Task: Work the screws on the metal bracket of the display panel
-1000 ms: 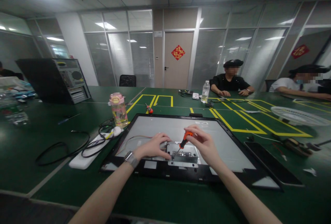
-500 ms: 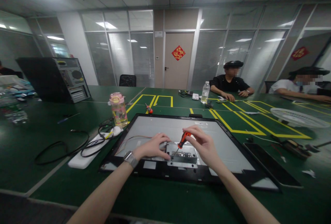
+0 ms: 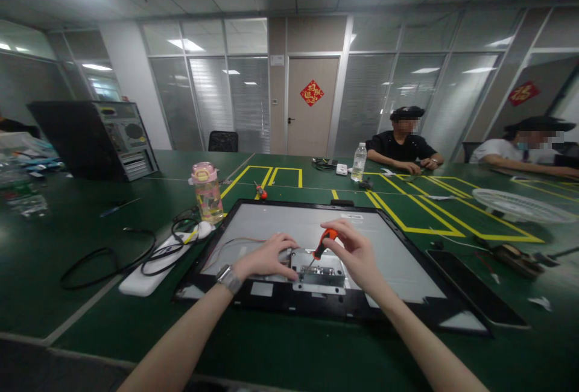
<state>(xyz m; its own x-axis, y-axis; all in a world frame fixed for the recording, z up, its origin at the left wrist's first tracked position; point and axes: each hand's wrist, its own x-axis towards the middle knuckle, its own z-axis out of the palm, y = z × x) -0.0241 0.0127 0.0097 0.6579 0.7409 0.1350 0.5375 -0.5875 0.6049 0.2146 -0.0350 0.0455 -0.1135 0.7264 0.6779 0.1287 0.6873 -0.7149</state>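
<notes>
A monitor panel (image 3: 380, 241) with a grey back and black frame lies flat on the green table. Near its front edge sits a metal bracket plate (image 3: 332, 288). My right hand (image 3: 355, 253) grips the handle of a red and black screwdriver (image 3: 323, 244), tilted with its shaft pointing down-left and its tip at the bracket's left part. My left hand (image 3: 269, 257) rests at the bracket's left side, thumb and fingers apart, with the thumb close to the screwdriver tip. Whether the left fingers press on the bracket is hard to tell.
On the left are a power strip (image 3: 149, 271) with black cables, a pink-lidded bottle (image 3: 207, 193) and a computer case (image 3: 85, 139). A second screwdriver (image 3: 261, 192) lies behind the panel. A dark flat strip (image 3: 474, 286) lies right. Two people sit at the far right.
The screwdriver handle and my right fingers have shifted very slightly. My left hand and the panel stay in place. A seated person's hands moved a little to the right.
</notes>
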